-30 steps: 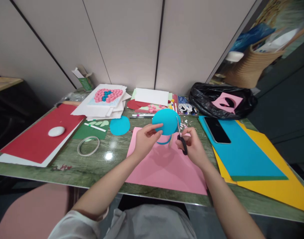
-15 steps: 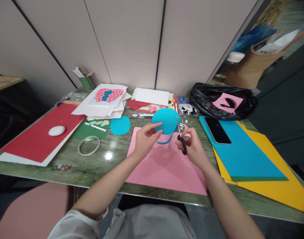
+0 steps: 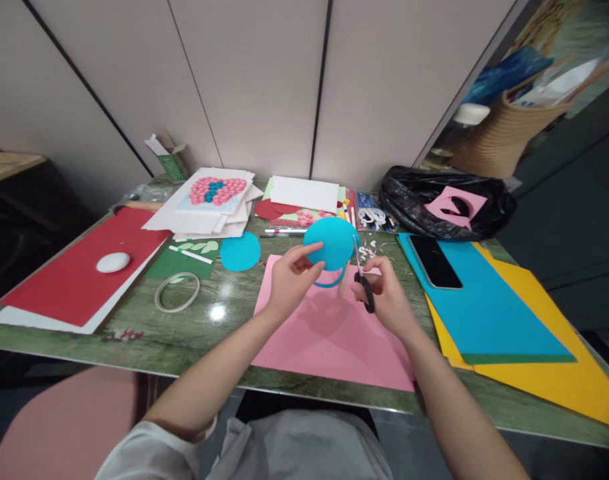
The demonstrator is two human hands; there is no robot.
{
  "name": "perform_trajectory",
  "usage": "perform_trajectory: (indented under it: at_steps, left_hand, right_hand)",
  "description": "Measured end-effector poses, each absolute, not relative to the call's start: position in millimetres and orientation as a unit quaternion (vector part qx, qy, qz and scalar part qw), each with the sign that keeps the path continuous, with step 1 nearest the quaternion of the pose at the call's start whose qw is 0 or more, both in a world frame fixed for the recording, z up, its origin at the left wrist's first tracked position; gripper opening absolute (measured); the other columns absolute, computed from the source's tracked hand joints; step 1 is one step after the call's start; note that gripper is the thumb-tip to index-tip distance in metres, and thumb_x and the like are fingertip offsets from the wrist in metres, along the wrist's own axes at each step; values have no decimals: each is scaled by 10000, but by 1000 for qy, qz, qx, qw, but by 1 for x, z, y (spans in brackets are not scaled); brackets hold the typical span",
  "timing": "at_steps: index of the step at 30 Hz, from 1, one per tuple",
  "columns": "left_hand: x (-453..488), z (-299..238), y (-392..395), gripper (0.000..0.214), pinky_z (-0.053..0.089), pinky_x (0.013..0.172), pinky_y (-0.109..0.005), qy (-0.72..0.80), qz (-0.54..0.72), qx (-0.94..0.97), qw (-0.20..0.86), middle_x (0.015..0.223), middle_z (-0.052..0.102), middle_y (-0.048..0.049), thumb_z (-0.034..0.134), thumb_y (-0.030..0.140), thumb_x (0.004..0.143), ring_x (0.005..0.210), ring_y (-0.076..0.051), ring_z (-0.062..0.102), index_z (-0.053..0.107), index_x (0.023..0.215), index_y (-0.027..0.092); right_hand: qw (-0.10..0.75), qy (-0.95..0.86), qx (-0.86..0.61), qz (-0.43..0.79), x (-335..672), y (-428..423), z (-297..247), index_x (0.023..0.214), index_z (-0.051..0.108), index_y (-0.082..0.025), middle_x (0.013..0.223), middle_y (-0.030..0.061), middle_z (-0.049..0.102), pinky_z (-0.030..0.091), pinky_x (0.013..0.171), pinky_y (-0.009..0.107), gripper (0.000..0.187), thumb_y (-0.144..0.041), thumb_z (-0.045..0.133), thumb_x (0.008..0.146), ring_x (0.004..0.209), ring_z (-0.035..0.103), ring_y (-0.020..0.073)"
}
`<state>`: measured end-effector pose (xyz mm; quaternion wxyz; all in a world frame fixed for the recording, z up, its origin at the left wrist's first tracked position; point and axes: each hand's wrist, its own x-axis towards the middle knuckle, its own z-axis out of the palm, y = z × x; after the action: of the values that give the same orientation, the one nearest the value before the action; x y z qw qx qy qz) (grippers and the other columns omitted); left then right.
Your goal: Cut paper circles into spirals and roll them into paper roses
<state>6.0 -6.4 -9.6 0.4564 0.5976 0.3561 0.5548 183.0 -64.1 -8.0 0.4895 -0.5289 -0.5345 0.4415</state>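
Observation:
My left hand [image 3: 290, 280] pinches the lower left edge of a blue paper circle [image 3: 331, 242], held up above a pink paper sheet [image 3: 329, 340]. A thin blue trimmed strip [image 3: 329, 283] curls down from the circle. My right hand [image 3: 387, 297] grips black-handled scissors [image 3: 363, 277], blades pointing up at the circle's right edge. Both hands hover over the pink sheet near the table's middle.
A second blue circle [image 3: 240, 251] lies left of the hands, by a tape ring [image 3: 177, 292] and a green sheet [image 3: 182, 262]. Red paper [image 3: 74, 280] with a white oval lies far left. A phone [image 3: 434, 261] rests on blue and yellow sheets [image 3: 489, 307]. A black bag [image 3: 444, 203] sits behind.
The blue circle has turned slightly in my left hand and sits a little higher; the scissors stay at its right edge.

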Motion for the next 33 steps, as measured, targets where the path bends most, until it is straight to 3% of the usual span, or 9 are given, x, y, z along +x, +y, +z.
perform_trajectory:
  at_steps: [12,22,33]
  left_hand:
    - [6,-7,-8,280,439,604,-249,351,530,620,460,836,624,-43,676,202,712,658,-111,512,692,992,206]
    - [5,-8,-7,153,488,676,-260,347,542,614,457,892,662,-61,674,207,725,780,-146,600,732,866,202]
    - [4,-11,-6,205,504,685,-274,352,554,596,462,947,677,-65,674,253,733,822,-165,612,726,928,218]
  right_hand:
    - [489,-535,-537,431,185,-62,-8,896,327,-279,625,-98,501,367,520,256,406,-274,686,705,508,469,111]
    - [495,-536,-532,430,185,-63,-7,885,326,-274,589,-104,487,349,494,241,416,-301,698,702,489,463,103]
    - [491,-530,-534,440,185,-63,-4,879,323,-270,585,-97,502,338,466,222,407,-297,688,701,503,495,111]
